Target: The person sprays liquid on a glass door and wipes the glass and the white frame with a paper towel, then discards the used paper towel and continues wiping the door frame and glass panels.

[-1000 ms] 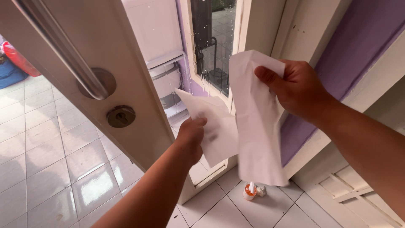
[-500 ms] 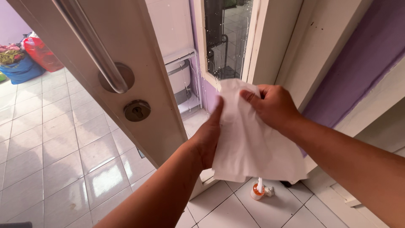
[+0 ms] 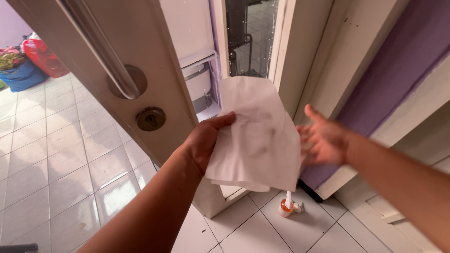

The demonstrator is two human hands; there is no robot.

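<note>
I had the folded white cloth (image 3: 255, 136) pinched in my left hand (image 3: 202, 143), thumb on its near face and the other fingers hidden behind it, so that hand was clamped on the cloth. The cloth hung in the air in front of the narrow glass pane (image 3: 248, 37), which sat at about twelve o'clock from it, and some way short of the glass rather than touching it. A faint grey smudge showed on the cloth's face.

My right hand (image 3: 323, 140) was at three o'clock of the cloth, blurred, palm open and fingers spread, holding nothing and just clear of the cloth's edge.

The open white door (image 3: 150, 56) with its long steel handle (image 3: 96, 47) and round keyhole plate (image 3: 150, 119) stood at ten o'clock. On the tiled floor (image 3: 70, 154), at six o'clock below the cloth, stood a small orange bottle (image 3: 285, 206).

I judged the step to be readying the cloth one-handed before wiping. The next move would call for a flat, clean face and a firm palm behind it.
</note>
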